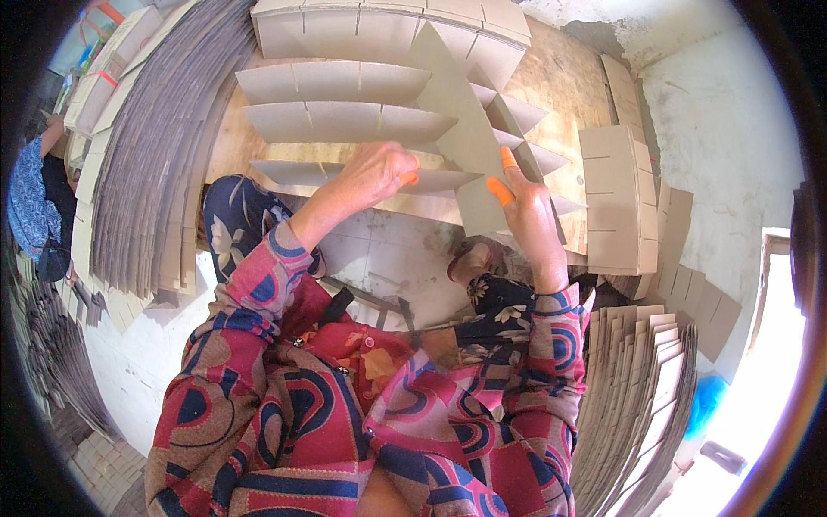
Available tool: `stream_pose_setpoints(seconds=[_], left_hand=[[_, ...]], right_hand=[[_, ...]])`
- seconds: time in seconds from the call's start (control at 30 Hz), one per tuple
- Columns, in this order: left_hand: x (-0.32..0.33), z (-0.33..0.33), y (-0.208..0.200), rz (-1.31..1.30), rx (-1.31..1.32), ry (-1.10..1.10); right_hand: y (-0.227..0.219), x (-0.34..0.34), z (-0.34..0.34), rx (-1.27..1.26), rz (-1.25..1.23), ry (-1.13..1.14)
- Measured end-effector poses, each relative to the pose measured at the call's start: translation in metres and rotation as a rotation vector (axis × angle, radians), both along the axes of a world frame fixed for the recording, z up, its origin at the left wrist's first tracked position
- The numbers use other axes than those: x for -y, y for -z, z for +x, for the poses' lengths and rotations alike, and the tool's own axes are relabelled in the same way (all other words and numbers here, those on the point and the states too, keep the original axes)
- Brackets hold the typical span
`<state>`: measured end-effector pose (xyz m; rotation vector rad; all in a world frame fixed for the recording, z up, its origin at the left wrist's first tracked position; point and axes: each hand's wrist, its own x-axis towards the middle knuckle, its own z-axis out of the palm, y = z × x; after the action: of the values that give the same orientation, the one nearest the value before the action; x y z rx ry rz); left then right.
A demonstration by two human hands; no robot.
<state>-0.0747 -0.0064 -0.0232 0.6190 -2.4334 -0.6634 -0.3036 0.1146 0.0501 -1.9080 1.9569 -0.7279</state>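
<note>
A grid of grey cardboard divider strips stands on edge on a wooden board in front of me. Several strips, such as the middle strip (345, 119), run left to right. A long cross strip (469, 129) slants through them from the far side toward me, tilted. My left hand (376, 175) is closed at the nearest strip (297, 174), its fingertips in orange covers at the strip's upper edge. My right hand (530, 207) grips the near end of the cross strip between thumb and forefinger, both with orange covers. A second cross strip (525, 151) is partly hidden behind it.
A long stack of cardboard strips (164, 146) stands at the left. Slotted cardboard bundles (345, 30) lie at the back, another bundle (613, 198) at the right. More strips (629, 379) stand by my right arm. Another person's blue patterned sleeve (34, 202) shows far left.
</note>
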Motion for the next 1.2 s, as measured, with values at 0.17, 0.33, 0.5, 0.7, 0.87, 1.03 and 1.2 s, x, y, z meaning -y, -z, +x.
stream_pose_setpoints(seconds=[0.17,0.33,0.5,0.7,0.87,1.03,1.2], left_hand=[[0.003,0.003,0.001,-0.031,0.054,-0.007],[0.006,0.007,-0.001,-0.042,0.090,0.023],[0.008,0.000,0.006,-0.059,0.123,0.010],[0.010,0.004,0.012,-0.023,0.103,0.009],[0.005,0.002,0.012,0.055,0.118,-0.001],[0.001,0.002,0.002,0.081,0.085,-0.015],[-0.001,0.008,-0.001,0.079,0.073,-0.008]], right_hand=[[0.005,-0.006,0.002,-0.050,-0.062,-0.084],[0.009,-0.004,0.000,-0.056,-0.105,-0.129],[0.028,-0.006,-0.012,-0.104,-0.094,-0.189],[0.031,-0.001,-0.009,-0.079,0.062,-0.136],[0.033,-0.011,-0.113,0.343,-0.222,0.453],[0.069,-0.063,-0.262,-1.116,0.184,0.852],[0.105,-0.094,-0.277,-1.019,0.446,0.935]])
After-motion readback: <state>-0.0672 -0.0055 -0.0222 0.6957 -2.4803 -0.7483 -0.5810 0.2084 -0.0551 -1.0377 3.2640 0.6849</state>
